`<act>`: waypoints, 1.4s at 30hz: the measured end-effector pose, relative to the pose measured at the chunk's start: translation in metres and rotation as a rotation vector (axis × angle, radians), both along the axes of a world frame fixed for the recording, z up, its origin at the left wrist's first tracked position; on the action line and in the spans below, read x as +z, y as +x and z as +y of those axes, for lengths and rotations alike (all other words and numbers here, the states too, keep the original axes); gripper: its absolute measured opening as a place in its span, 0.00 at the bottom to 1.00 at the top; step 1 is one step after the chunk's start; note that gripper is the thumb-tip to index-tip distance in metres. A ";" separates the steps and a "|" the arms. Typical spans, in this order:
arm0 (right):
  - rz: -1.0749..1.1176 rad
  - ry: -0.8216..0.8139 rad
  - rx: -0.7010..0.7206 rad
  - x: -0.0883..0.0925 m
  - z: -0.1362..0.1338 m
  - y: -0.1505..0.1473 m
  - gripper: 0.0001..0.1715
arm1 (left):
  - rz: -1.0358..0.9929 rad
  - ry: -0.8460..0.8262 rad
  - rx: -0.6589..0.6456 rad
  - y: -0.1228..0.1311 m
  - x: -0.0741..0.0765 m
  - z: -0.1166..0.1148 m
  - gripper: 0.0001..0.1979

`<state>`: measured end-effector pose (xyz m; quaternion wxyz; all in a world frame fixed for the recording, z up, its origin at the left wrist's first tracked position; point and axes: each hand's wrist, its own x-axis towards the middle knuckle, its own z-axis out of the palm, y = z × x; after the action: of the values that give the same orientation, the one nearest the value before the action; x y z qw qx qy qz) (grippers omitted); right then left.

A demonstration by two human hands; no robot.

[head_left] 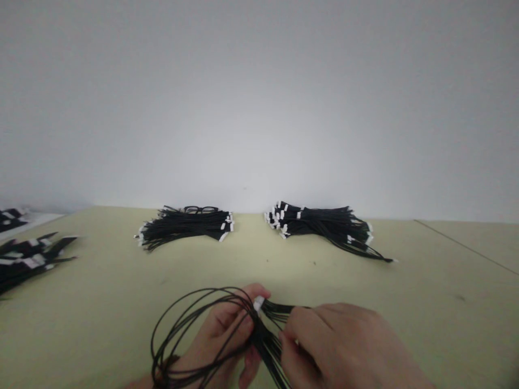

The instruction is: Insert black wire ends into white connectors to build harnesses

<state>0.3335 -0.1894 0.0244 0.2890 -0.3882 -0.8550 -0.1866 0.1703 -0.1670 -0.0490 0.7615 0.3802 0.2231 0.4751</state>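
Low in the head view, my left hand (pixel 233 324) is closed around a looped bundle of thin black wires (pixel 172 337). The loops curve out to the left over my wrist. Between the two hands, a white connector (pixel 258 303) sits at the end of some wires beside my left fingertips. My right hand (pixel 332 346) has its fingers curled and pinched on the wires just right of that connector. More strands run down between the hands to the bottom edge. What exactly lies under the right fingertips is hidden.
Two piles of black wire harnesses with white connectors, a left pile (pixel 186 226) and a right pile (pixel 324 221), lie near the wall (pixel 259 108). Black glasses (pixel 201 209) rest on the left pile. More harnesses (pixel 32 259) lie at the left edge of the yellowish table (pixel 438 302).
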 end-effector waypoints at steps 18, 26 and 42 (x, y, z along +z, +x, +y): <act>-0.031 -0.141 -0.002 0.000 -0.002 0.001 0.11 | 0.124 -0.066 0.131 -0.001 0.002 -0.007 0.19; -0.050 -0.219 0.004 -0.009 0.000 0.000 0.11 | 0.229 -0.013 0.108 -0.004 0.009 -0.010 0.17; -0.116 -0.169 -0.017 -0.007 0.039 0.033 0.33 | 0.244 -0.116 0.325 0.003 0.014 0.007 0.25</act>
<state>0.3662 -0.1506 0.0178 0.2036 -0.4072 -0.8795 -0.1383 0.1732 -0.1595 -0.0348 0.6628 0.3494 0.3990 0.5287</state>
